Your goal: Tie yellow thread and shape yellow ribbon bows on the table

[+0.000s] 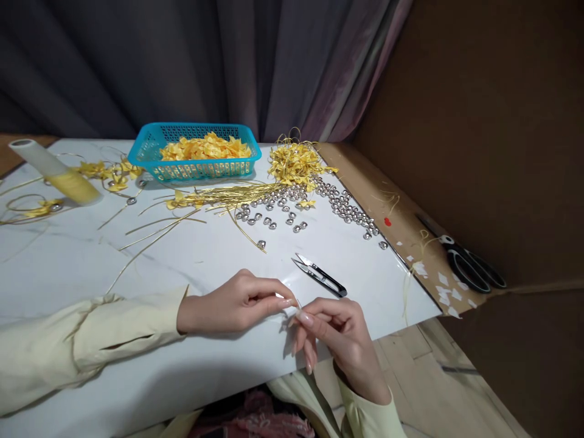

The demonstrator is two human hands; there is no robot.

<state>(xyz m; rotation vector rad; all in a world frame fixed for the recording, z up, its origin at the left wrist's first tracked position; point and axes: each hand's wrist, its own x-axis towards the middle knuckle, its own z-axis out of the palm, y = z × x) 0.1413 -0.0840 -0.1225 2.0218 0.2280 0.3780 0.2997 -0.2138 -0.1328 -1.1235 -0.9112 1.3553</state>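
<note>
Above the table's front edge, my left hand (237, 304) and my right hand (340, 328) meet fingertip to fingertip, each closed in a pinch. A tiny pale sliver, maybe a thread end, shows between them; it is too small to name. Just beyond the fingers, black-handled thread snips (319, 275) lie with their blades apart. Farther back are scattered silver beads (292, 201), a bundle of gold wires (228, 194) and a heap of yellow ribbon flowers on wire (296, 163).
A blue plastic basket (191, 165) with yellow pieces in it stands at the back. To the left leans a tube with yellow thread (73, 185). Black scissors (472, 264) and paper scraps (442, 280) lie on cardboard (374, 188) at right, beside a brown wall.
</note>
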